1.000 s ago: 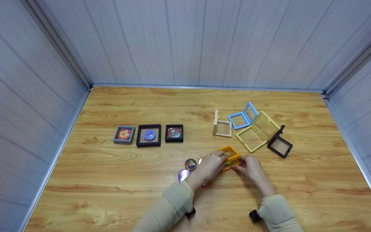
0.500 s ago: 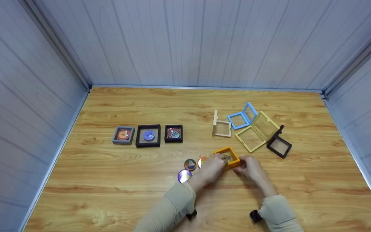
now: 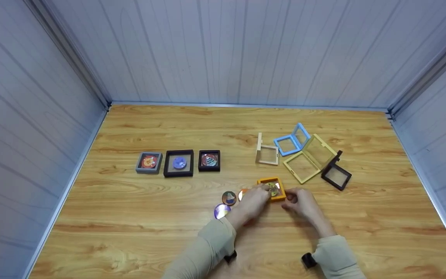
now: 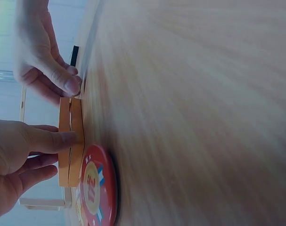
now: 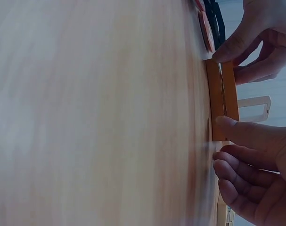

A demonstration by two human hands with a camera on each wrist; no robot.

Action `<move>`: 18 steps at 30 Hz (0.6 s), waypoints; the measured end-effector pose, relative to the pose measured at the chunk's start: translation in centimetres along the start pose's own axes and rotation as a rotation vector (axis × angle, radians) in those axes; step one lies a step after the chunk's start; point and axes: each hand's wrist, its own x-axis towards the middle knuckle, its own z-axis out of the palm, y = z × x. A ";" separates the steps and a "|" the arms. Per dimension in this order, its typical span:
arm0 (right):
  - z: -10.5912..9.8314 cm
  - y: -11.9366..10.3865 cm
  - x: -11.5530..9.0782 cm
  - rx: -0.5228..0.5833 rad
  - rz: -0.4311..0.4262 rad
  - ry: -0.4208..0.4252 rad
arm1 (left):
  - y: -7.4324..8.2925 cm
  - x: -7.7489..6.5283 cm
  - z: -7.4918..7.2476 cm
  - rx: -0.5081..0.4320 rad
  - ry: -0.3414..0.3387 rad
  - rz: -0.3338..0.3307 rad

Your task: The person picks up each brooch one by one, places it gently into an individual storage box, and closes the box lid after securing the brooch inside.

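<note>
A small orange display frame (image 3: 278,198) with a clear window lies on the wooden table. Behind its window is a green-yellow round badge (image 3: 274,189). My left hand (image 3: 254,200) grips the frame's left part, thumb on the near side and fingers over the top. From the side, in the left wrist view, the frame's two halves (image 4: 63,162) lie together with a thin seam between them. My right hand (image 3: 303,203) is at the frame's right near corner, thumb and loosely bent fingers beside it; whether they touch is hard to tell. A red badge (image 4: 99,188) lies next to the frame.
Near my left hand lie a dark badge (image 3: 229,198), a purple badge (image 3: 222,211) and an orange one (image 3: 242,194). Filled frames stand in a row at left, including a grey one (image 3: 149,162). Hinged frames stand spread apart at right, including a blue one (image 3: 287,144).
The orange frame's raised upper half has come down onto the lower half. The frame has turned slightly, and its right edge has moved a little away from my right hand.
</note>
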 end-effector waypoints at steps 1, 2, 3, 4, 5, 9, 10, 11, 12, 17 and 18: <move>-0.1 0.0 -0.1 -0.008 0.003 0.001 | -0.1 0.0 0.0 0.004 0.003 -0.006; -0.1 0.0 -0.1 -0.018 0.004 0.004 | -0.3 0.0 0.0 0.006 0.010 -0.009; -0.2 0.0 -0.2 -0.028 -0.003 0.010 | -0.4 0.0 0.0 0.015 0.020 -0.012; -0.2 0.0 -0.2 -0.038 -0.009 0.017 | -0.6 -0.1 0.0 0.020 0.029 -0.013; -0.3 0.0 -0.3 -0.045 -0.019 0.027 | -0.8 -0.1 0.0 0.026 0.042 -0.013; -0.7 0.1 -0.4 -0.062 -0.071 0.081 | -1.6 -0.1 0.0 0.026 0.066 -0.019; -0.8 0.1 -0.3 -0.064 -0.076 0.094 | -1.9 -0.1 -0.1 0.016 0.064 -0.024; -0.9 0.1 -0.3 -0.066 -0.084 0.108 | -2.1 -0.1 -0.1 0.011 0.065 -0.029; -1.1 0.1 -0.3 -0.074 -0.091 0.120 | -2.3 0.0 -0.2 0.013 0.064 -0.032; -2.0 -0.2 0.4 -0.119 -0.136 0.165 | -3.4 -0.1 -0.4 0.000 0.071 -0.051; -2.2 -0.3 0.6 -0.129 -0.150 0.173 | -3.6 -0.1 -0.4 -0.016 0.070 -0.057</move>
